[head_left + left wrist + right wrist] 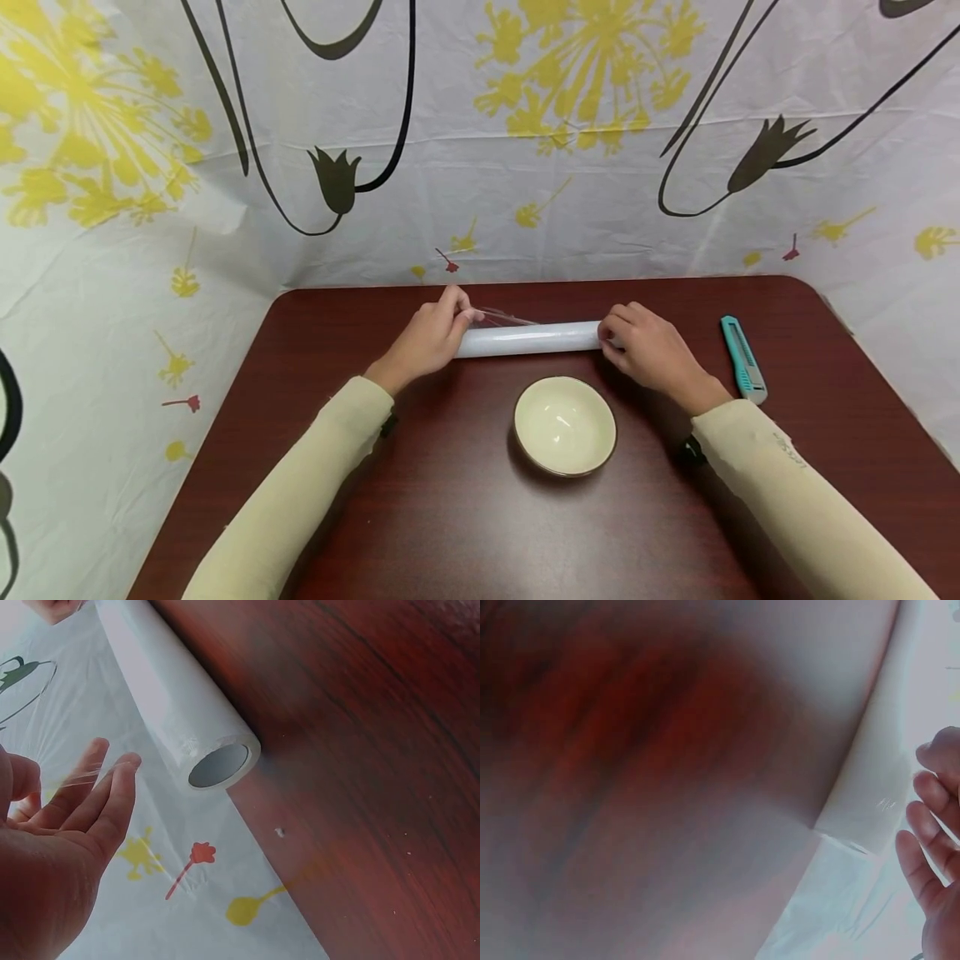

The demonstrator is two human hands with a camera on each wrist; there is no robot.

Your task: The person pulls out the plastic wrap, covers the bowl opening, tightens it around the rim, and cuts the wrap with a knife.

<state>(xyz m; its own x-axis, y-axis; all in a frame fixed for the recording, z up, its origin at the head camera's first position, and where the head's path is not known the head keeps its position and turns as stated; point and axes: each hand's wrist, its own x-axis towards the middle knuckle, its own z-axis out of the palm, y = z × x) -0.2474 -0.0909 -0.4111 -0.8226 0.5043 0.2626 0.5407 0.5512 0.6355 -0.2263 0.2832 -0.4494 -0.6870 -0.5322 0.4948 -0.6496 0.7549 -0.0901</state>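
A white roll of plastic wrap [528,339] lies crosswise on the table, its hollow core facing the left wrist camera. My left hand [435,333] is at its left end, pinching a thin clear strip of loose film [506,317] that stretches back toward the roll. At the other end is my right hand [648,346], fingers loosely bent beside the roll [881,772]; nothing shows clearly between them, and whether they touch the film cannot be told. Nearer to me, a cream bowl [565,427] with a dark rim stands upright between the forearms.
A teal box cutter [744,360] lies to the right of my right hand. The dark red wooden table [450,517] has its far edge just beyond the roll. A white flower-printed sheet [450,108] hangs behind and at both sides.
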